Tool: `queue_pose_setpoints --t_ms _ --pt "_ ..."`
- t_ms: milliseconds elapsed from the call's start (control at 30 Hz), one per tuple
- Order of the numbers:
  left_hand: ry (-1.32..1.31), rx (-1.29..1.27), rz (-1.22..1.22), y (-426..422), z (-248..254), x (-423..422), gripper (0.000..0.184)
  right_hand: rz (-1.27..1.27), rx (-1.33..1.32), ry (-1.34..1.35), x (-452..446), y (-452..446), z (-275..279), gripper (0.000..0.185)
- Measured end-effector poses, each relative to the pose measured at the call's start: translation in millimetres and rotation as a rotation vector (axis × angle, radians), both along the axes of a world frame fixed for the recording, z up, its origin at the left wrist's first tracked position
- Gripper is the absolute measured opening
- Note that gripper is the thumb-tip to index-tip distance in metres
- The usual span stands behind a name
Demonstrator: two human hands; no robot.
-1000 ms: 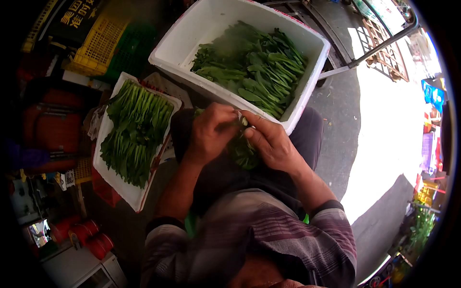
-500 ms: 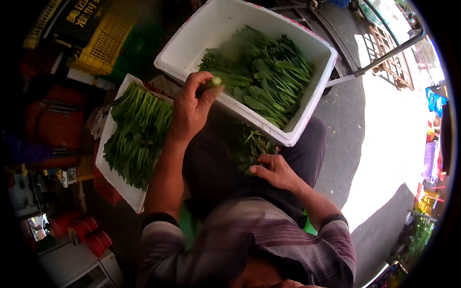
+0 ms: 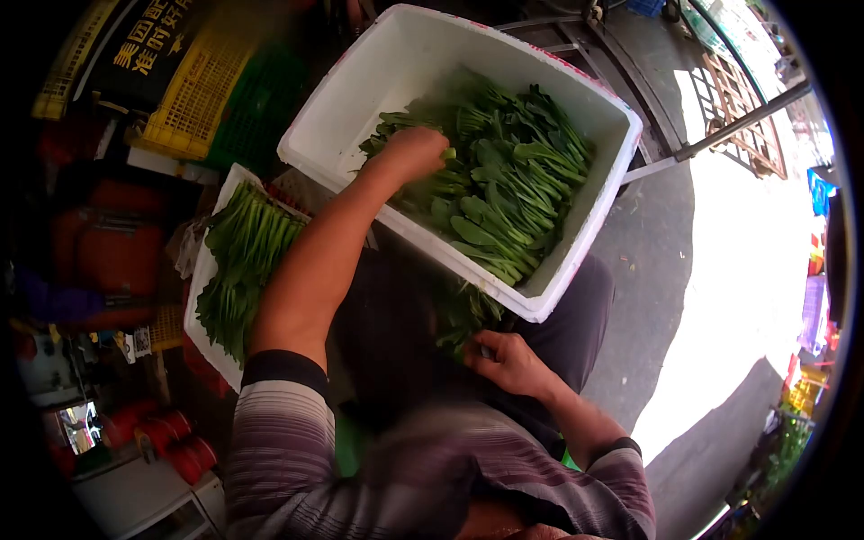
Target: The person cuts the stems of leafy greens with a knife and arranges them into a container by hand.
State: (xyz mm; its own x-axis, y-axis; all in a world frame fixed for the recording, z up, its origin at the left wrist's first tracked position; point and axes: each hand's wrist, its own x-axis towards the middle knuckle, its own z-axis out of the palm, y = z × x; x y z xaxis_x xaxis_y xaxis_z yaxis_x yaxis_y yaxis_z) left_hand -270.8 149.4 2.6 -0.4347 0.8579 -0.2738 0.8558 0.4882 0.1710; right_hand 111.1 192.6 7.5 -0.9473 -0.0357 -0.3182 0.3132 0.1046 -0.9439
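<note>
My left hand [image 3: 412, 155] reaches over the near wall of a white foam box [image 3: 333, 108], its fingers curled. A pale green cut end shows beside the fingers, seemingly the stem of a leafy green [image 3: 448, 155] in the grip; the rest of it is hidden. Inside the box, long-stemmed leafy greens [image 3: 531, 198] lie in rows. My right hand [image 3: 511, 362] is closed low over my lap, with a small greyish bit showing at the fingers that I cannot make out. Loose leaves [image 3: 468, 315] lie just past it, below the box's edge.
On the left, a white foam tray [image 3: 200, 286] carries neatly laid leafy greens [image 3: 243, 261]. Yellow [image 3: 193, 94] and green [image 3: 256, 108] plastic crates stand behind it. A metal cart frame [image 3: 661, 166] is beyond the box at the right, over grey floor [image 3: 652, 270].
My left hand has moved forward and right, from above the near rim into the box beside the greens. My right hand has shifted slightly down, away from the box.
</note>
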Motion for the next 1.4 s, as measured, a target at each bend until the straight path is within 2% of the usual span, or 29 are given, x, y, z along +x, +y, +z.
queue_pose_setpoints --t_ms 100,133,200,300,333,433,467,567,667,767,867,933,1000,1033,1133,1233,1267,1367,1400 --pt "0.092 0.027 0.111 10.9 -8.0 -19.3 0.025 -0.014 -0.057 -0.023 -2.2 8.0 2.8 0.022" --pt "0.077 0.040 0.073 16.2 -7.4 -20.5 0.025 0.068 -0.043 -0.121 -3.0 13.8 3.9 0.025" --pt "0.048 0.067 0.000 28.2 -6.6 -20.8 0.026 0.063 -0.106 -0.149 -5.4 17.7 3.4 0.024" --pt "-0.001 0.387 -0.122 39.6 -49.6 -30.1 0.029 0.091 -0.160 -0.174 -11.4 20.8 -2.7 0.022" --pt "0.020 0.365 -0.120 40.2 -59.7 -30.3 0.031 0.088 -0.174 -0.177 -10.9 19.2 -7.9 0.022" --pt "0.110 0.004 0.104 41.2 -95.2 -40.4 0.031 0.017 -0.233 -0.122 -9.0 17.5 -7.6 0.021" --pt "0.097 -0.032 0.173 39.6 -100.7 -42.8 0.029 0.020 -0.232 -0.108 -8.4 18.8 -5.7 0.022" --pt "0.084 -0.087 0.097 34.4 -67.4 -47.2 0.024 0.005 -0.233 -0.040 -6.7 20.8 -10.3 0.025" --pt "0.090 0.076 0.117 15.7 -6.4 -44.8 0.024 0.023 -0.235 -0.054 -8.0 24.4 -8.5 0.028" --pt "-0.126 0.183 0.274 -7.3 62.8 -29.3 0.029 0.032 -0.300 -0.158 -14.6 33.6 13.6 0.029" --pt "-0.508 0.338 0.504 -37.0 103.2 1.9 0.028 -0.013 -0.377 -0.147 -12.3 45.0 35.2 0.028" --pt "-0.754 0.522 0.501 -58.6 112.0 33.9 0.025 -0.117 -0.372 -0.053 -8.1 53.0 41.4 0.027" --pt "-0.740 0.600 0.495 -74.9 116.8 72.2 0.022 -0.303 -0.277 0.076 -11.6 62.6 43.1 0.027" --pt "-0.743 0.633 0.491 -81.0 115.4 90.5 0.020 -0.440 -0.239 -0.003 -16.9 69.7 57.4 0.029" --pt "-0.557 0.742 0.301 -93.0 100.3 139.2 0.019 -0.628 -0.231 0.166 -30.8 83.4 80.5 0.036" --pt "-0.575 0.791 0.273 -99.0 82.5 179.1 0.020 -0.648 -0.160 0.241 -37.0 79.3 78.7 0.033" --pt "-0.534 0.775 0.265 -101.0 81.3 190.5 0.025 -0.637 -0.097 0.223 -34.1 76.0 78.3 0.031" --pt "-0.634 0.818 0.243 -115.5 57.8 207.8 0.030 -0.565 0.054 0.225 -24.0 67.0 78.2 0.023" --pt "-0.604 0.755 0.252 -120.4 73.3 212.6 0.035 -0.537 0.081 0.260 -20.3 64.7 78.5 0.021"
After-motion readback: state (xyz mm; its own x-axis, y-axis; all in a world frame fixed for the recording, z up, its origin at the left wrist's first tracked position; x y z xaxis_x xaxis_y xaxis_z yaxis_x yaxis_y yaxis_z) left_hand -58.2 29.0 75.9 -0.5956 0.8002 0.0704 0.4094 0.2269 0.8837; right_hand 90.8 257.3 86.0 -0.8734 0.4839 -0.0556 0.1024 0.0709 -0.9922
